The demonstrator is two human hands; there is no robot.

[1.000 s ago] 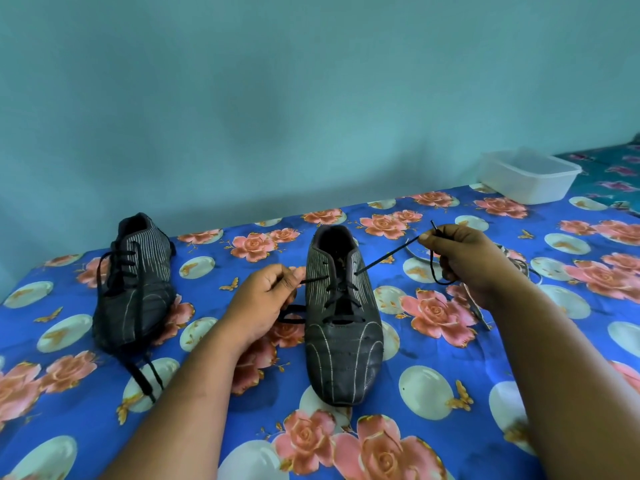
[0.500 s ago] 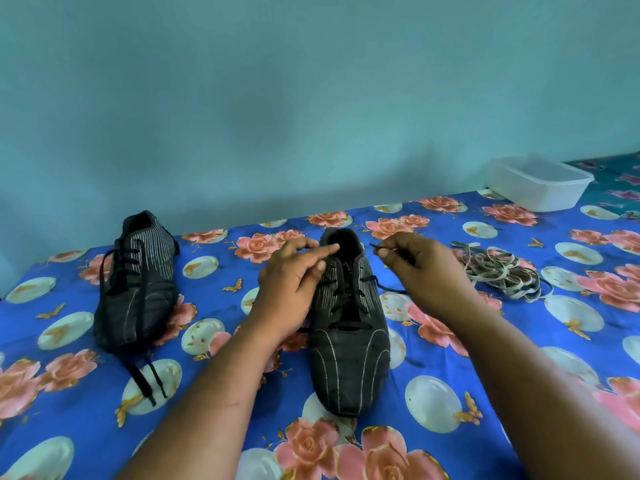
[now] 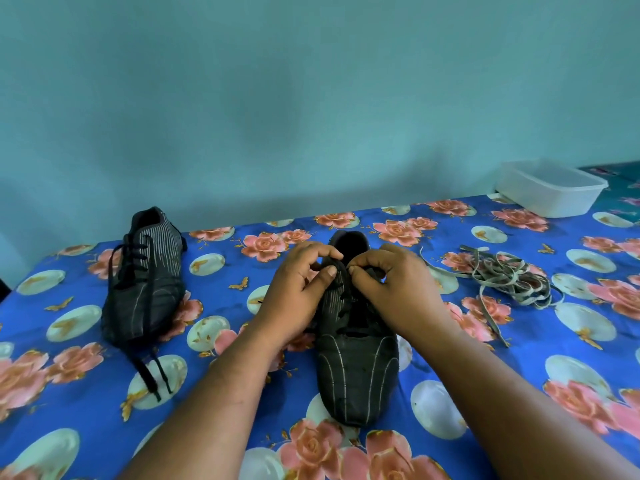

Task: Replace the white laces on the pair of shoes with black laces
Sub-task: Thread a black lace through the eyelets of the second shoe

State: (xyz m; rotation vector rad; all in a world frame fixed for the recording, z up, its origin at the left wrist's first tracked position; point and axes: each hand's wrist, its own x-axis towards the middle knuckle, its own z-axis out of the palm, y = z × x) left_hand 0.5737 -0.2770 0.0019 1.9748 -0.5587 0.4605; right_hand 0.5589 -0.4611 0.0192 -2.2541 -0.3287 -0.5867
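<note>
A black striped shoe [image 3: 356, 368] lies in the middle of the floral cloth, toe towards me, with black lace through its lower eyelets. My left hand [image 3: 298, 292] pinches the shoe's upper left eyelet flap. My right hand [image 3: 394, 289] pinches the black lace end at the top of the tongue, fingertips almost touching the left hand's. A second black shoe [image 3: 145, 282] lies at the left, laced in black, its lace ends [image 3: 152, 372] trailing towards me. The removed white laces [image 3: 509, 278] lie in a loose heap at the right.
A white plastic tub [image 3: 550, 192] stands at the back right by the teal wall. The blue floral cloth [image 3: 571, 344] covers the whole surface; its back edge meets the wall just behind the shoes.
My right hand has come in from the right, where it held the lace pulled out taut, to the top of the shoe. My left hand has moved up onto the eyelet flap.
</note>
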